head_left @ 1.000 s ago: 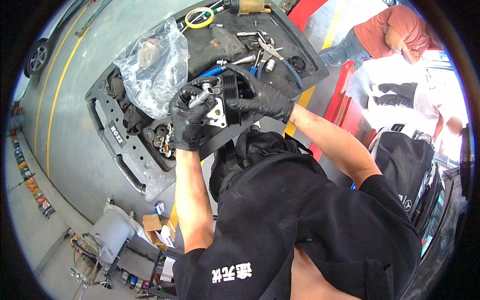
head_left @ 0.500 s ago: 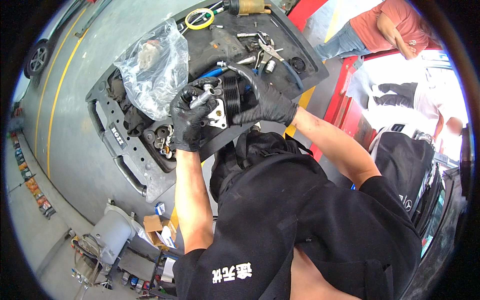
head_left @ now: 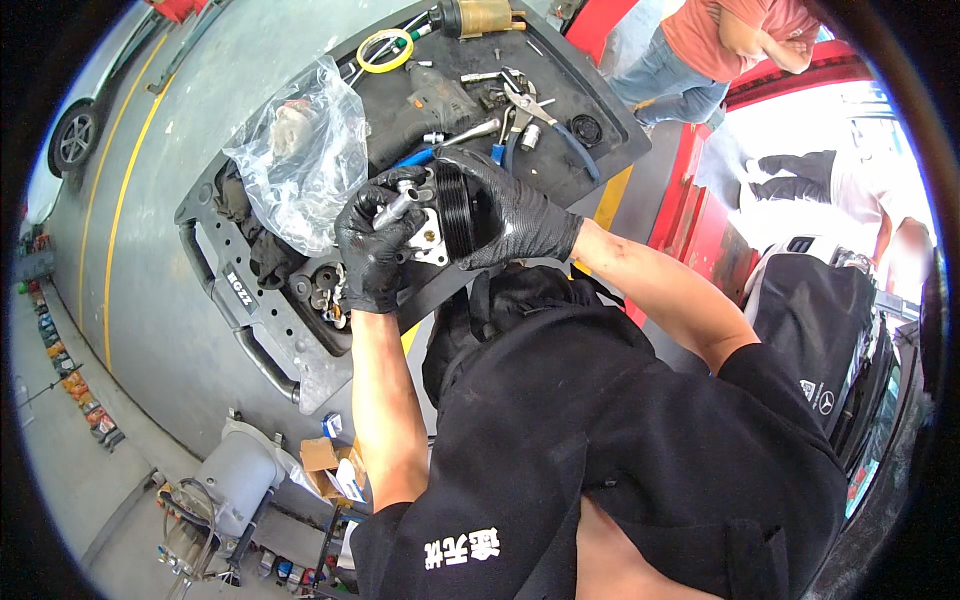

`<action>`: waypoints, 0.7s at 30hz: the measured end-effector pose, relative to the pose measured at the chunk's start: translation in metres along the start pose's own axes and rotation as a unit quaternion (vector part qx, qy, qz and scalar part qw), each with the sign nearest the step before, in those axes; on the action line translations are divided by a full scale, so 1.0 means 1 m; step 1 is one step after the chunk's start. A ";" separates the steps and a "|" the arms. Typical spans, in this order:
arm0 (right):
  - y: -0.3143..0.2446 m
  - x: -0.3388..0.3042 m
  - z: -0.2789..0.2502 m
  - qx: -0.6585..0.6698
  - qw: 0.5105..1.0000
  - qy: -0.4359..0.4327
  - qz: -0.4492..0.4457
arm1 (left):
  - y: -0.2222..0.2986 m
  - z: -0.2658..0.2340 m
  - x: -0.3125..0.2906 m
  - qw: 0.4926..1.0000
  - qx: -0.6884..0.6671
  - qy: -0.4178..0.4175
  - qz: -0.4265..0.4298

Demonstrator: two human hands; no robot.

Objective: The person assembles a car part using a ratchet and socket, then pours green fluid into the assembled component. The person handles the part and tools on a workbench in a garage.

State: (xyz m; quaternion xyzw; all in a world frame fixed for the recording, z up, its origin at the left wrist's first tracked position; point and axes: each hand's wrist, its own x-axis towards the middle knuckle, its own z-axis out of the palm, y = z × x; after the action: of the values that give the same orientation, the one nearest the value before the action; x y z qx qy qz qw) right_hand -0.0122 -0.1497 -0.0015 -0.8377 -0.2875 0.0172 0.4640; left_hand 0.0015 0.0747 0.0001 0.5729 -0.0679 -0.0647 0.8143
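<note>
Centrally, the gloved hands are clamped on one metal part (head_left: pixel 430 240) from opposite sides. It is held up over the near edge of the black worktop (head_left: pixel 575 85).

Left hand (head_left: pixel 370 245): fingers curl around the pipe (head_left: pixel 397 207) side of the part. Right hand (head_left: pixel 515 215): palm and fingers grip the ribbed black pulley (head_left: pixel 457 212). The pulley faces sideways, toward the right hand; a flat metal face with holes shows between the hands.

Just left of the left hand: small parts (head_left: pixel 325 285) in a recess. Farther left: dark cloth (head_left: pixel 265 250). Beyond the left hand: a clear bag (head_left: pixel 300 160).

Just beyond the hands: a ratchet (head_left: pixel 417 157) with a blue handle, lying at a slant. Behind it: the drill (head_left: pixel 440 100). Beyond the right hand: open pliers (head_left: pixel 526 101), with the socket (head_left: pixel 531 137) between the handles and a round cap (head_left: pixel 586 130) to the right. Farthest beyond the hands: a yellow ring (head_left: pixel 384 70) and an amber canister (head_left: pixel 480 18).
</note>
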 end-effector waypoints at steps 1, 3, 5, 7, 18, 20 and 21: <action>0.001 0.001 0.000 0.021 1.000 0.002 0.013 | 0.001 0.000 0.000 1.000 0.012 0.001 0.005; 0.001 0.003 0.001 0.061 0.997 0.008 0.039 | 0.003 0.001 0.000 0.999 0.035 0.000 0.016; 0.003 0.007 0.003 0.194 0.968 0.001 0.158 | 0.000 -0.003 -0.002 0.999 0.039 0.004 0.016; -0.007 0.011 -0.001 0.305 0.926 -0.006 0.222 | -0.006 -0.006 -0.004 0.999 0.027 0.017 0.024; -0.004 0.013 -0.004 0.206 0.961 -0.052 0.176 | -0.009 -0.009 -0.009 0.999 0.004 0.008 0.042; -0.012 0.013 -0.011 0.291 0.921 -0.073 0.250 | -0.007 -0.007 -0.011 0.999 0.002 0.004 0.044; -0.015 0.011 -0.010 0.209 0.958 -0.069 0.182 | -0.006 -0.007 -0.011 0.999 -0.001 0.004 0.051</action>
State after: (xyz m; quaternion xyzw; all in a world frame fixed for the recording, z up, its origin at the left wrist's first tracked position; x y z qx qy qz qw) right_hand -0.0071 -0.1459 0.0186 -0.7567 -0.1513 0.2192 0.5971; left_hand -0.0087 0.0810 -0.0079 0.5679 -0.0934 -0.0211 0.8175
